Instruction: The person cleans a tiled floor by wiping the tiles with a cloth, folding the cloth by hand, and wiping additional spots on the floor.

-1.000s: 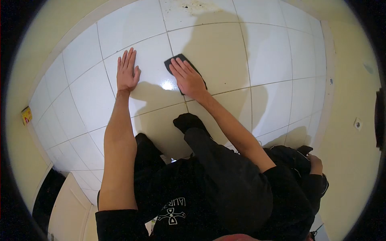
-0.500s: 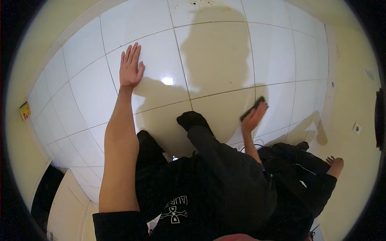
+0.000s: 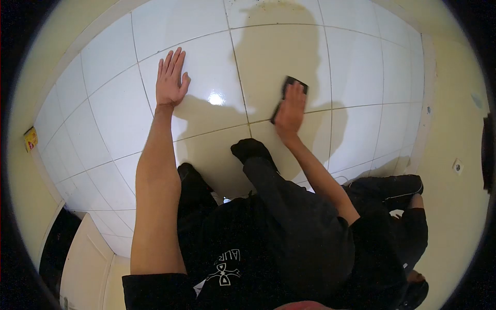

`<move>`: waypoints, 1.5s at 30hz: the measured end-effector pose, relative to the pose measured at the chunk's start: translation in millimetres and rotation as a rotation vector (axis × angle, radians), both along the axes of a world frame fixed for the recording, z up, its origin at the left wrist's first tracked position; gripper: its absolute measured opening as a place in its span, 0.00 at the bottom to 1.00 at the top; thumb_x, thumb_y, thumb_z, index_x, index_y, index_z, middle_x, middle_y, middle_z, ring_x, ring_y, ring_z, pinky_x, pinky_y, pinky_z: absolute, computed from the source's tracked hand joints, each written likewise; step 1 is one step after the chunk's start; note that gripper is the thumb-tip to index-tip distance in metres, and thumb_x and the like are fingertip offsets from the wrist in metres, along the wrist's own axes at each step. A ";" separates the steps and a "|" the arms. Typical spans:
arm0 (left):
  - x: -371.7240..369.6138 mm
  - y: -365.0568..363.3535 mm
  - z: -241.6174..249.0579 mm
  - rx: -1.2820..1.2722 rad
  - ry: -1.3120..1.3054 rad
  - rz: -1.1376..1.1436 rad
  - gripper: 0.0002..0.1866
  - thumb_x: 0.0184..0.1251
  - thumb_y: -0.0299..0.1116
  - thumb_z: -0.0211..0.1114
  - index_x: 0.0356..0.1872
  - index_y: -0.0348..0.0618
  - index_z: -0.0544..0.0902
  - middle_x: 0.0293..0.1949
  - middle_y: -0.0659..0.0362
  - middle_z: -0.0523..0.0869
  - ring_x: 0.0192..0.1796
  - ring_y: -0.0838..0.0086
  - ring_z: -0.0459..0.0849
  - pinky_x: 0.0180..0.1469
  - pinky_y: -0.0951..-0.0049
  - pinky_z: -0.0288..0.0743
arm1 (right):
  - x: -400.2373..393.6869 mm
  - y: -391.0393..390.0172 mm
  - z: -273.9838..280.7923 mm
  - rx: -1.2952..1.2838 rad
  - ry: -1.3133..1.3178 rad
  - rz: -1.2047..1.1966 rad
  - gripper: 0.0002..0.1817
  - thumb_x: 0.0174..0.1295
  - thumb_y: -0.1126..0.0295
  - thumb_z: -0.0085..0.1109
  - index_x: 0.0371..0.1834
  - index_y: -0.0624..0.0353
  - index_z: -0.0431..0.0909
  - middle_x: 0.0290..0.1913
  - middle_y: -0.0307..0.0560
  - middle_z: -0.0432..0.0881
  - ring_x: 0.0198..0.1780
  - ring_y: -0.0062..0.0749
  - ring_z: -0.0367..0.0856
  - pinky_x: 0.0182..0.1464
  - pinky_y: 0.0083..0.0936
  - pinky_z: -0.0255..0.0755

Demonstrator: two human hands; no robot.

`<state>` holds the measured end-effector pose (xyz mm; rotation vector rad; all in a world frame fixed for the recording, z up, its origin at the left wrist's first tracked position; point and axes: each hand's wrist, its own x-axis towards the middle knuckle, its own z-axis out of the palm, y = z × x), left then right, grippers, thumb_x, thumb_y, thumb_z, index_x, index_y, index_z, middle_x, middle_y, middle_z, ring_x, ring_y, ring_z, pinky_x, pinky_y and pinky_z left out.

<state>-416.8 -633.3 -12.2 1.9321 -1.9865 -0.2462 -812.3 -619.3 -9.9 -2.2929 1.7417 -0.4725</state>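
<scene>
My left hand (image 3: 171, 82) lies flat on the white tiled floor (image 3: 191, 59), fingers stretched out and thumb apart, holding nothing. My right hand (image 3: 291, 111) is over a black oblong pad (image 3: 296, 81) on the floor, in the shadow my head and body cast. Both ends of the pad show beyond the hand, but its middle and underside are hidden. Slight blur covers the right hand. My foot in a black sock (image 3: 250, 150) rests on the tiles between my arms.
Another person in dark clothes (image 3: 385, 188) is close by at the right. Dark specks and brownish stains (image 3: 279, 6) mark the far tiles. A yellow packet (image 3: 31, 139) is by the left wall. A pale door (image 3: 85, 263) stands at lower left, and a socket (image 3: 457, 166) is on the right wall.
My right hand has swept the black pad left and farther from me across the tiles. My left hand stays planted. The other person at the right has shifted, with the arm now lower.
</scene>
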 end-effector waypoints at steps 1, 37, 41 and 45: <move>-0.2 0.1 0.1 -0.005 0.013 -0.002 0.36 0.71 0.36 0.56 0.82 0.52 0.66 0.84 0.61 0.65 0.85 0.58 0.60 0.86 0.47 0.48 | 19.8 -4.1 -2.4 0.023 -0.018 0.040 0.31 0.74 0.73 0.47 0.79 0.70 0.64 0.84 0.66 0.60 0.86 0.58 0.54 0.86 0.55 0.46; -0.3 1.6 0.9 -0.017 0.051 0.080 0.32 0.72 0.39 0.56 0.79 0.54 0.72 0.83 0.58 0.65 0.84 0.60 0.63 0.86 0.48 0.48 | -101.4 114.4 -9.3 0.110 -0.180 0.068 0.28 0.72 0.83 0.44 0.76 0.66 0.69 0.82 0.65 0.65 0.84 0.63 0.59 0.84 0.63 0.45; -2.0 0.8 0.3 -0.012 0.049 0.085 0.33 0.72 0.39 0.56 0.79 0.55 0.72 0.83 0.59 0.65 0.84 0.59 0.63 0.86 0.48 0.48 | 20.4 54.2 -1.0 0.084 -0.397 0.147 0.31 0.70 0.82 0.45 0.79 0.67 0.66 0.83 0.65 0.63 0.86 0.61 0.56 0.85 0.63 0.41; -0.8 0.7 0.9 -0.014 0.060 0.084 0.33 0.72 0.39 0.56 0.79 0.55 0.72 0.83 0.59 0.65 0.83 0.59 0.63 0.86 0.48 0.48 | 121.2 2.2 -10.8 0.078 -0.604 0.267 0.31 0.69 0.85 0.45 0.78 0.71 0.65 0.82 0.70 0.62 0.85 0.61 0.56 0.85 0.64 0.40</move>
